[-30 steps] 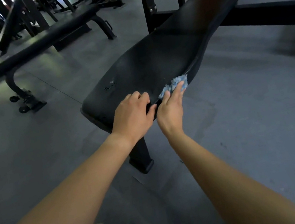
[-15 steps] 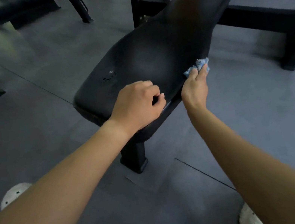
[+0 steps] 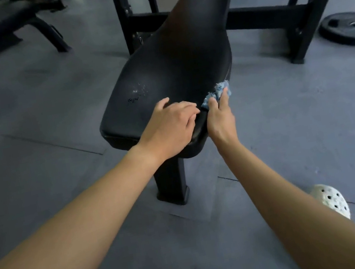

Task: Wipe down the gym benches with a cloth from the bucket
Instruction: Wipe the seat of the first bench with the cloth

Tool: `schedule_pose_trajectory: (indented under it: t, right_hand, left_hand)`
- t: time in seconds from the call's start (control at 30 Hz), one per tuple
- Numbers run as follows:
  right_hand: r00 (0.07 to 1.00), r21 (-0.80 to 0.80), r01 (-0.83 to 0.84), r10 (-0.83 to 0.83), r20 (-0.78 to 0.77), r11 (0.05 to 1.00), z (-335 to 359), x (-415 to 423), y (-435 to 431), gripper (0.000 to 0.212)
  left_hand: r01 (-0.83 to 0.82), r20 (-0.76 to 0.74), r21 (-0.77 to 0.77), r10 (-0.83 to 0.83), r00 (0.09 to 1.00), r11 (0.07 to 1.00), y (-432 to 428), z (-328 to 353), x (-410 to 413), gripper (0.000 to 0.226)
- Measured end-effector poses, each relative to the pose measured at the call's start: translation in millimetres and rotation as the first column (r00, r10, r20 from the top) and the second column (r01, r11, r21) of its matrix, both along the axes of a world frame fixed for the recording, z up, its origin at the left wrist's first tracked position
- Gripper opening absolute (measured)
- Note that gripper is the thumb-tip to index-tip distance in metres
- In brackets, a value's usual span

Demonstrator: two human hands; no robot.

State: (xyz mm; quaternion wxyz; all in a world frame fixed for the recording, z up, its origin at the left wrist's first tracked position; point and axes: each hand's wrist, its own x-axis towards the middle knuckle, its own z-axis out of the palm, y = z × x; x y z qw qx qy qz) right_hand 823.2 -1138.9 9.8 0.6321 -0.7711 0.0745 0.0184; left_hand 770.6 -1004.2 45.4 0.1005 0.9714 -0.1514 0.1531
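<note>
Head view: the right hand (image 3: 219, 116), fingers straight, is pressing the cloth (image 3: 217, 90) on the bench's (image 3: 172, 69) right edge, sliding back nearer. The left hand (image 3: 170, 128) is uncurling, resting released on the pad; edge wiping is continuing.

Legible text: none | bench (image 3: 171, 64): small dark mark (image 3: 133, 99) on the pad at about 9 o'clock from its centre, beside pale specks, possibly an embossed logo, too blurred to read | weight plate (image 3: 349, 29) on the floor at 3 o'clock: any lettering is too small to resolve
</note>
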Motion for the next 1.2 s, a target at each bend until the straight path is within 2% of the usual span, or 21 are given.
schedule_pose_trajectory:
  t: [0.1, 0.33, 0.43, 0.53, 0.6, 0.67, 0.77, 0.87, 0.97, 1.1, 1.13, 1.2]
  right_hand:
    - [1.0, -0.003, 0.02, -0.02, -0.012, 1.0, -0.2, -17.1, 6.6, 0.058]
    - [0.991, -0.036, 0.129, -0.127, 0.049, 0.991, -4.3, -60.3, 32.2, 0.056]
    - [0.962, -0.221, 0.216, -0.169, 0.216, 0.951, -5.2, -87.2, 51.8, 0.054]
    - [0.92, -0.541, 0.26, -0.035, 0.391, 0.8, -9.7, -107.1, 72.5, 0.061]
    - [0.929, -0.677, 0.247, 0.03, 0.369, 0.693, -8.1, -112.3, 78.8, 0.067]
    - [0.957, -0.741, 0.193, 0.043, 0.286, 0.643, 1.2, -115.4, 79.6, 0.068]
    - [0.967, -0.863, 0.105, 0.154, 0.205, 0.494, 17.7, -115.5, 82.9, 0.066]
    - [0.919, -0.93, -0.002, 0.368, 0.143, 0.367, 30.9, -108.1, 101.0, 0.064]
    - [0.824, -0.961, -0.09, 0.561, 0.076, 0.263, 35.0, -109.3, 125.9, 0.071]
    - [0.689, -0.964, -0.149, 0.722, 0.057, 0.219, 42.2, -97.3, 111.5, 0.068]
    - [0.695, -0.959, -0.152, 0.715, 0.068, 0.239, 45.0, -88.4, 103.0, 0.064]
    - [0.772, -0.942, -0.132, 0.628, 0.098, 0.309, 48.6, -65.8, 94.4, 0.053]
  left_hand:
    - [0.024, -0.02, -0.011, -0.025, 1.0, 1.0, 11.3, 0.4, -13.1, 0.034]
    - [0.062, 0.071, 0.058, -0.066, 0.995, 0.996, 58.3, -8.2, -40.0, 0.03]
    - [0.037, 0.097, 0.096, -0.047, 0.994, 0.995, 76.7, -10.7, -50.9, 0.031]
    - [-0.018, 0.094, 0.113, 0.008, 0.996, 0.993, 95.7, -12.5, -62.4, 0.032]
    - [-0.039, 0.075, 0.122, 0.03, 0.997, 0.992, 109.0, -13.3, -68.9, 0.033]
    - [-0.057, 0.051, 0.131, 0.051, 0.997, 0.99, 122.0, -13.5, -74.1, 0.034]
    - [-0.098, 0.011, 0.143, 0.097, 0.995, 0.985, 140.0, -11.0, -78.0, 0.04]
    - [-0.119, -0.01, 0.135, 0.122, 0.993, 0.984, 151.2, -7.9, -75.7, 0.042]
    - [-0.133, -0.028, 0.098, 0.136, 0.99, 0.986, 156.6, -6.4, -70.4, 0.038]
    - [-0.111, -0.015, 0.049, 0.112, 0.994, 0.993, 159.0, -8.9, -68.1, 0.03]
    - [-0.1, 0.005, 0.042, 0.1, 0.995, 0.994, 160.1, -9.7, -66.7, 0.028]
    - [-0.091, 0.059, 0.014, 0.09, 0.994, 0.996, 163.6, -11.7, -60.8, 0.022]
